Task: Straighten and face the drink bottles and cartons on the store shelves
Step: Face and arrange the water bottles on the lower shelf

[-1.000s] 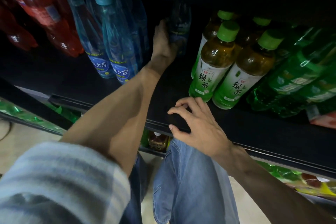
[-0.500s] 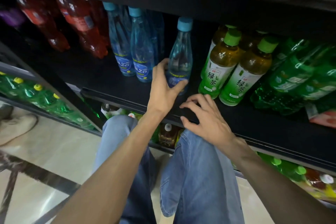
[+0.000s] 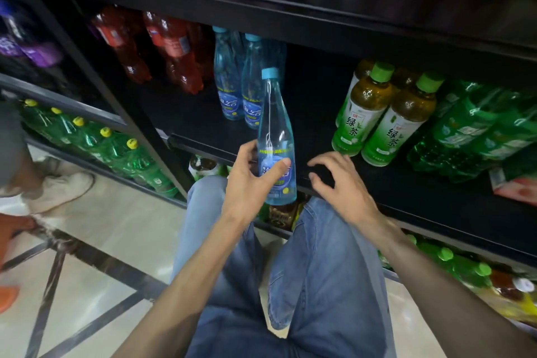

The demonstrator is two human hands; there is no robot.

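Right now our left hand [image 3: 250, 180] grips the blue bottle [image 3: 276, 148] low at the shelf [image 3: 406, 197] lip; the right hand [image 3: 340, 183] rests loose; top-heavy, it may tip off.

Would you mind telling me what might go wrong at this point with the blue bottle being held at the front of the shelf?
1. The left hand grips the blue bottle low on its label, so the tall top could tip if the grip loosens.
2. Its base sits at the shelf edge; released there, it may fall onto the knees.
3. The right hand rests on the edge beside it and could knock it.
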